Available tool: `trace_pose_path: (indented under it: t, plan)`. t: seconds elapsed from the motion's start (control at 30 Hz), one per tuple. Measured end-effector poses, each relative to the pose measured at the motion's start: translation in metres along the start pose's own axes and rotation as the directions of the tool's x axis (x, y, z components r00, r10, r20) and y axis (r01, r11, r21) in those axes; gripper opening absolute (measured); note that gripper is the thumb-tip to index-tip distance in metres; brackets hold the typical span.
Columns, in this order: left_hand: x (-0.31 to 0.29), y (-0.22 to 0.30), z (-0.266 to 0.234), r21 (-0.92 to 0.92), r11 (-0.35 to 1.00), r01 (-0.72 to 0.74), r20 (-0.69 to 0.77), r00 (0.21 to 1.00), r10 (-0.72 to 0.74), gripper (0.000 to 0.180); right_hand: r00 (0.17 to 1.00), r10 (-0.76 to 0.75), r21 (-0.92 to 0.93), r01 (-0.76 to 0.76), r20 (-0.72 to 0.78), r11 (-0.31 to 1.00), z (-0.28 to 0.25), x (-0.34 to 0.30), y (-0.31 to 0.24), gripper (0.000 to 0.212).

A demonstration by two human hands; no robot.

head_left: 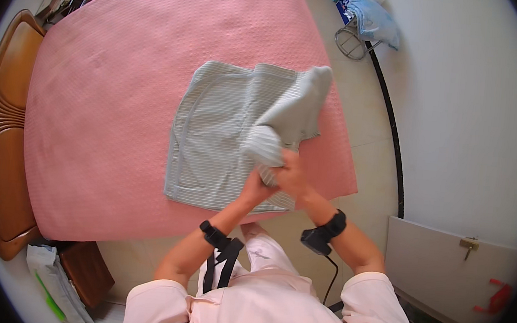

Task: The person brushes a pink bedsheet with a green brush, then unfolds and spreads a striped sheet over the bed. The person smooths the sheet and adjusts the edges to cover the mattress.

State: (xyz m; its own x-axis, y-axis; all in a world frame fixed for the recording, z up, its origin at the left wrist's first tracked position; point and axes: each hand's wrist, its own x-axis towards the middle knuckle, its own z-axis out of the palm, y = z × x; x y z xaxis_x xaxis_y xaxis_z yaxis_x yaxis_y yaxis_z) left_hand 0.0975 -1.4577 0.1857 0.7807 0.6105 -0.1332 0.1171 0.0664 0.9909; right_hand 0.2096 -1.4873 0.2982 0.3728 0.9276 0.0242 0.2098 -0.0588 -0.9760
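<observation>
Nearest: pale pink shirt. Grasping, apparently with both left hand and right hand, bunched part of striped grey cloth; too blurred for finger detail. Lies on pink bed, near edge. Could twist or crease from uneven pulling.

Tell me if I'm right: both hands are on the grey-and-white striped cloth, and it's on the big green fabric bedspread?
Not quite: the big fabric bedspread is pink, not green, as the head view shows. The rest is right: the bare left hand and bare right hand are both on the grey-and-white striped cloth, which lies on it.
</observation>
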Motion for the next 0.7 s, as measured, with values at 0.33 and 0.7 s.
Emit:
trace_pose_path:
  t: [0.33,0.7]
  plan:
    - [-0.016,0.045,-0.096,-0.69,0.67,0.272,-0.227,0.798,-0.558,0.04,0.987,0.014,-0.415,0.054,0.161,0.908,0.001,-0.041,0.046,0.053]
    - [-0.015,0.221,-0.22,-0.785,0.618,-0.026,-0.257,0.923,-0.287,0.022,0.904,0.412,-0.457,-0.414,-0.109,0.787,-0.003,-0.199,0.176,0.069]
